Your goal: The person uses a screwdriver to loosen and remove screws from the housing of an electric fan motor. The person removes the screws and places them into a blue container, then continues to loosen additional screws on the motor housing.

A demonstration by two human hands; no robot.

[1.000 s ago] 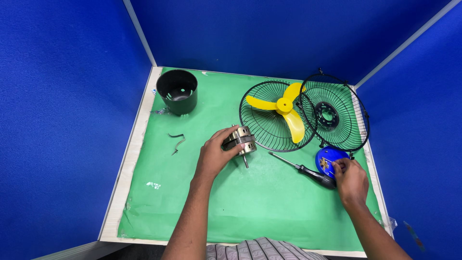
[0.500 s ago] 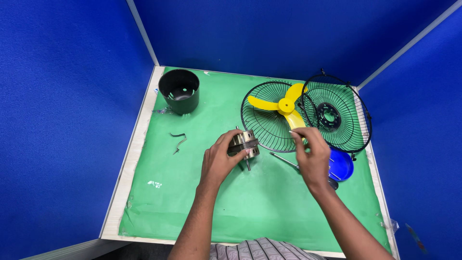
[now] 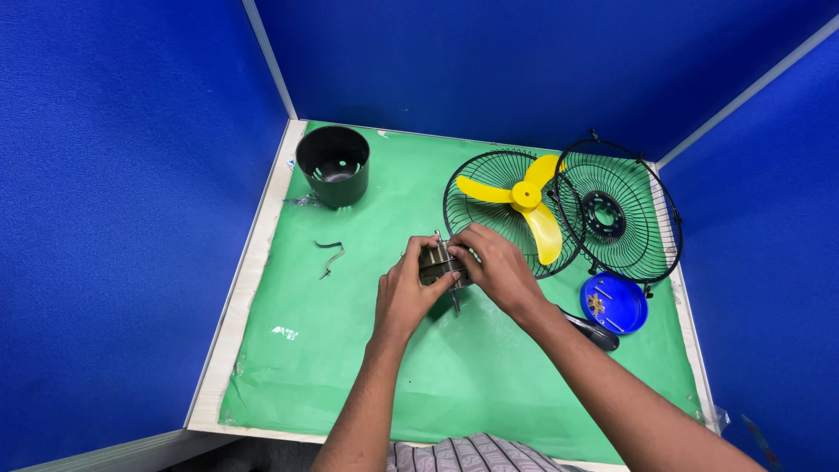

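Both hands grip a small metal fan motor [image 3: 440, 263] above the green mat [image 3: 288, 367]. The left hand [image 3: 404, 293] cradles it from below and the left; the right hand [image 3: 491, 264] covers its right side, fingertips on top. A shaft projects downward from the motor. A black cylindrical housing [image 3: 333, 164] stands at the far left. A yellow fan blade [image 3: 523, 203] lies in a black wire guard [image 3: 476, 214], overlapped by a second guard [image 3: 617, 210]. A blue dish [image 3: 614, 303] holds small hardware.

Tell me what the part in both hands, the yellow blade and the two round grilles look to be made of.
Motor, held by the left hand and right hand: likely bare metal, dull grey sheen with a thin shaft below.
Yellow blade: probably moulded plastic, smooth, evenly coloured, slightly glossy.
Front grille and rear grille: seemingly thin steel wire, coated black; fine spokes and rings.
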